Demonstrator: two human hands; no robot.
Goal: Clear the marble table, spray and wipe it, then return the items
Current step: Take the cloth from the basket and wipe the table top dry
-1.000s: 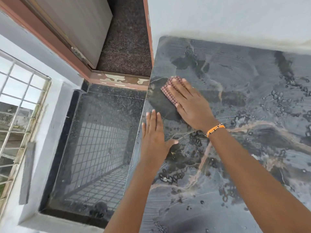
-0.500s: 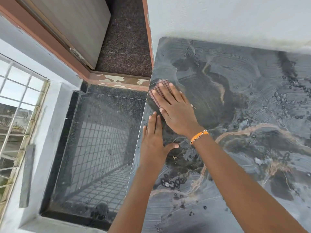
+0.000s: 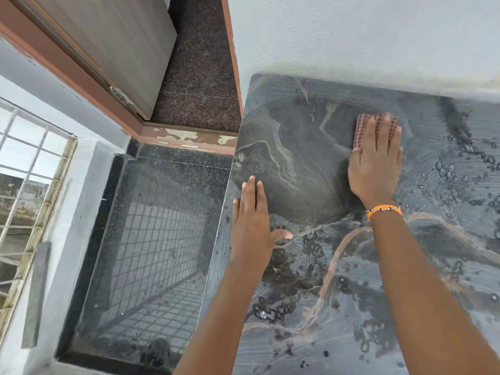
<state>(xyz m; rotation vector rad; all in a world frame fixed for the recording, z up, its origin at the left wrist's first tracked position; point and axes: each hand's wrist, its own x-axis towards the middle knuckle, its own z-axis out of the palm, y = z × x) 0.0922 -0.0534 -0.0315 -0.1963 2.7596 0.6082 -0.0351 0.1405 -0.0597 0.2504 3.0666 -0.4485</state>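
Nearest the viewer, the dark marble table [image 3: 338, 307] carries soapy droplets and wet streaks across its 4 o'clock half. The left hand [image 3: 253, 226] lies flat, fingers straight and together, on the table's left edge at 7 o'clock of the view's centre, holding nothing. Farther in, at 2 o'clock, the right hand [image 3: 374, 163], an orange bracelet [image 3: 384, 210] on its wrist, presses with spread, straight fingers on a red checked cloth [image 3: 362, 128], which lies on the table near the white wall [image 3: 351, 36]. At 9 o'clock, below the table, a glossy black floor [image 3: 151, 239] reflects a window grille [image 3: 24, 171].
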